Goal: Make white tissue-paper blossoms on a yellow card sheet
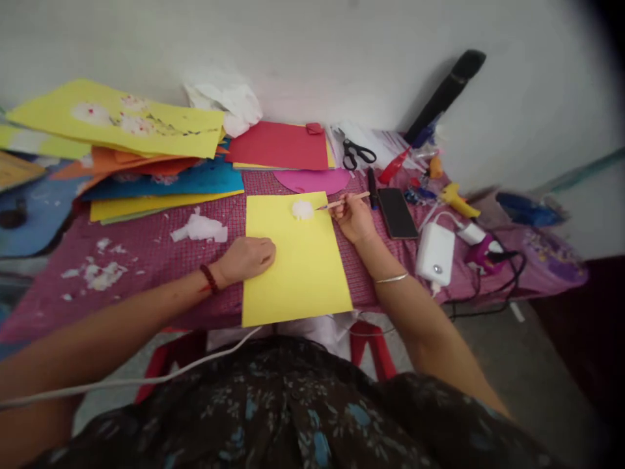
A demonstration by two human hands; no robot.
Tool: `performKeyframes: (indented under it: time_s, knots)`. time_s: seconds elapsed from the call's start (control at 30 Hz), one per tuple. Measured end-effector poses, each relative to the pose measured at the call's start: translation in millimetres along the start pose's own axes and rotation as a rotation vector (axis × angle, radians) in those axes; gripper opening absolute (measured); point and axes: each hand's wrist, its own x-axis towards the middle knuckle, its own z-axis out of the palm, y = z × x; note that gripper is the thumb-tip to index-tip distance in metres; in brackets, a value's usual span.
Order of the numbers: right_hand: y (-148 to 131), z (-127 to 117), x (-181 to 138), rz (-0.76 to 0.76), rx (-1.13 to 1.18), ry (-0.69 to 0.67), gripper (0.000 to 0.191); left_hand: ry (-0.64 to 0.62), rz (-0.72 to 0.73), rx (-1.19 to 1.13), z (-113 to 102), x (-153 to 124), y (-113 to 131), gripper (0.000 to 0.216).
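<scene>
A sheet of yellow paper [297,273] lies in front of me, its near edge reaching past the table edge. Near its top is a white, fluffy-looking flower patch [303,209]. My right hand [355,218] grips a thin wooden paintbrush [336,204], whose dark tip points left at the right side of the white patch. Whether the tip touches it, I cannot tell. My left hand [249,258] rests as a loose fist on the left edge of the paper, with no object showing in it.
White paper scraps [200,228] and crumbs [103,275] lie left. Behind are a painted yellow sheet [122,124], coloured papers, a red sheet [280,144] and scissors [356,154]. Right are a phone [398,213], a white power bank [435,253] and a yellow glue gun [459,200].
</scene>
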Motion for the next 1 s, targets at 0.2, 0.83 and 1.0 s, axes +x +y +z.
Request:
performKeyframes:
  time_s: [0.2, 0.83, 1.0]
  knots:
    - [-3.6, -4.2, -6.8, -0.004, -0.036, -0.012, 0.021, -0.019, 0.038, 0.135, -3.8, -1.7, 5.9, 0.038]
    - [-4.4, 6.4, -9.6, -0.011, -0.036, 0.142, 0.034, -0.181, 0.219, 0.029, -0.5, 1.0, 6.6, 0.027]
    - [-4.5, 10.1, -7.7, 0.001, -0.023, 0.204, 0.039, -0.184, 0.232, -0.032, -0.7, -0.3, 0.7, 0.028]
